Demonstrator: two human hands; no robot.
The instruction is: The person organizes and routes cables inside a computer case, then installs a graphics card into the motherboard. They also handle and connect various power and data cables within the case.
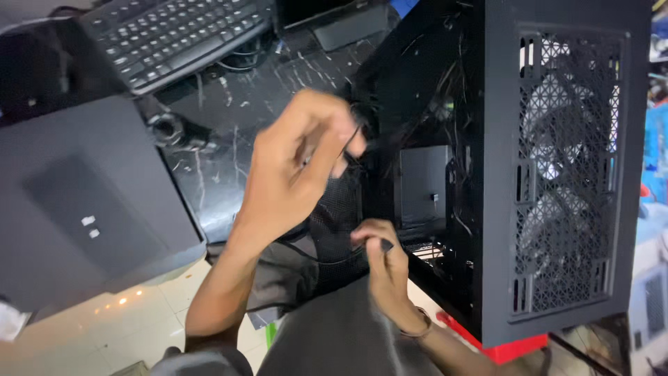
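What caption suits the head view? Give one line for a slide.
Left hand pinches a thin black cable while right hand holds a small dark piece beside an open black computer case.

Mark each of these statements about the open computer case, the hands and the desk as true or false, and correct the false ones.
1. The tall black computer case has a perforated mesh panel. True.
2. The left hand pinches a thin black cable. True.
3. The right hand rests on the black keyboard. False: it is down by the case's open side.
4. The case's foot is blue. False: it is red.
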